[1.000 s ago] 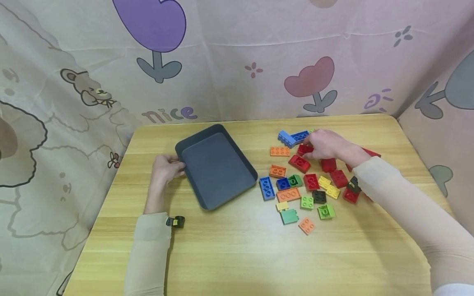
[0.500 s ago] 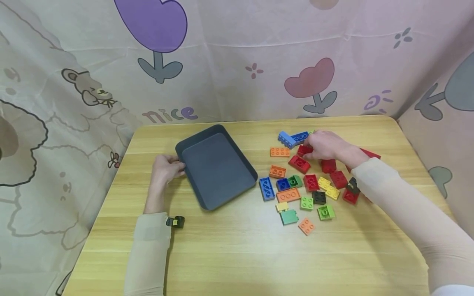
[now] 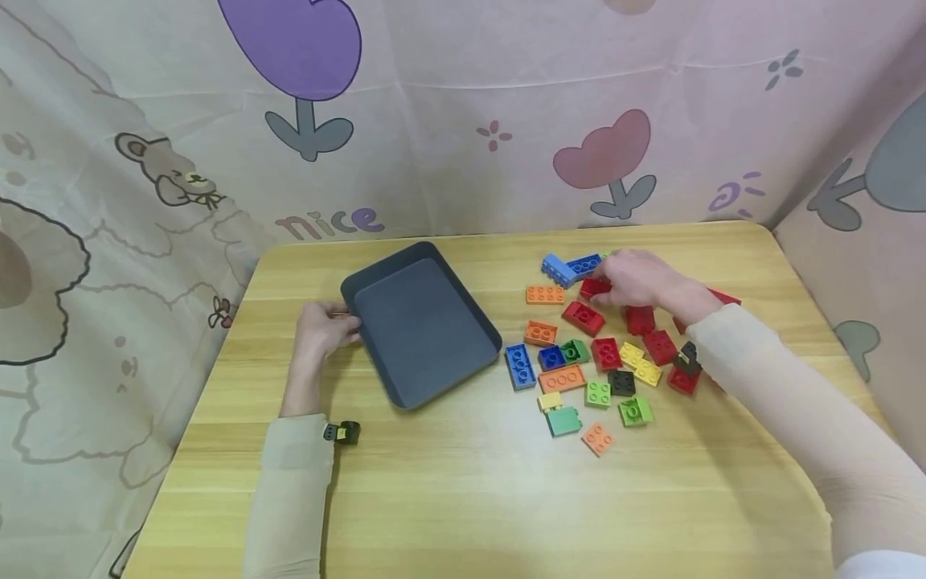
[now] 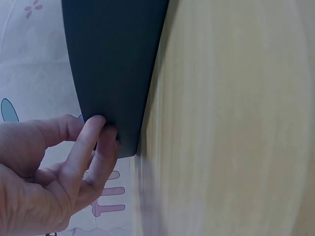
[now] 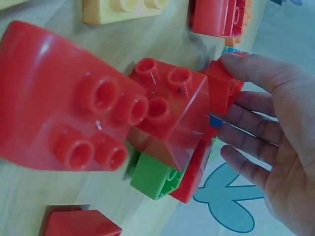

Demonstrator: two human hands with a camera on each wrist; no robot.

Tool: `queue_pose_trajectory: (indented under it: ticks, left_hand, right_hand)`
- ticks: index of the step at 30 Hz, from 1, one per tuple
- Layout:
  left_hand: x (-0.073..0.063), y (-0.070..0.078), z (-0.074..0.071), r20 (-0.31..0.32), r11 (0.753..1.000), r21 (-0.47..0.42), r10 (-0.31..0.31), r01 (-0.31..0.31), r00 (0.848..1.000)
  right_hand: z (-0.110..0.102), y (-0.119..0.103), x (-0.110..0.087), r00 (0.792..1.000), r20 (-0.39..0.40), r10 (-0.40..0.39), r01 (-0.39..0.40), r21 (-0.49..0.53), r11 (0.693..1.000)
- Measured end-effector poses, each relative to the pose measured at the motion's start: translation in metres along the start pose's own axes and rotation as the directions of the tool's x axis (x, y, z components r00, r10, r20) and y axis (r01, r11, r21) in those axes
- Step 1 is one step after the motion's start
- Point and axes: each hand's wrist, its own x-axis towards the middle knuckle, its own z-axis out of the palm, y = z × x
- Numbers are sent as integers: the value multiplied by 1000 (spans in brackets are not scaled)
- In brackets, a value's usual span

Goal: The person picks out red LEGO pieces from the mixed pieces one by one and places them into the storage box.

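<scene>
My left hand [image 3: 321, 330] pinches the left rim of a dark grey tray [image 3: 427, 334]. In the left wrist view its fingertips [image 4: 98, 123] lie on the tray's outer wall [image 4: 115, 64], and the thumb tip is hidden behind the rim. At the back of the spread of toy building bricks, my right hand [image 3: 637, 280] holds a red brick [image 3: 593, 287] between thumb and fingers. In the right wrist view the thumb lies on this red brick [image 5: 224, 88], with the fingers on its far side. Other red bricks and a green brick [image 5: 155, 177] sit close by.
Several orange, blue, green, yellow and black bricks lie between the tray and my right forearm, such as an orange brick [image 3: 546, 295] and a blue brick [image 3: 520, 367]. A printed cloth [image 3: 448, 121] hangs behind the wooden table [image 3: 448, 498].
</scene>
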Motion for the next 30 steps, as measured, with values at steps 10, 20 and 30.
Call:
queue_pose_trajectory:
  ticks: [10,20,30]
  left_hand:
    - [1,-1,-1,4,1000,2,4,-4,1000]
    - [1,-4,1,8,1000,-10,0,0,1000]
    - [1,-3,0,1,1000,-12,5,-5,1000]
  right_hand:
    - [-9,-2,-5,999,-33,-1,0,-28,1000]
    - [-20,-11,-10,997,-77,-17,15,-23,1000]
    - [-32,-28,-7,990,-117,-74,68,-61,996]
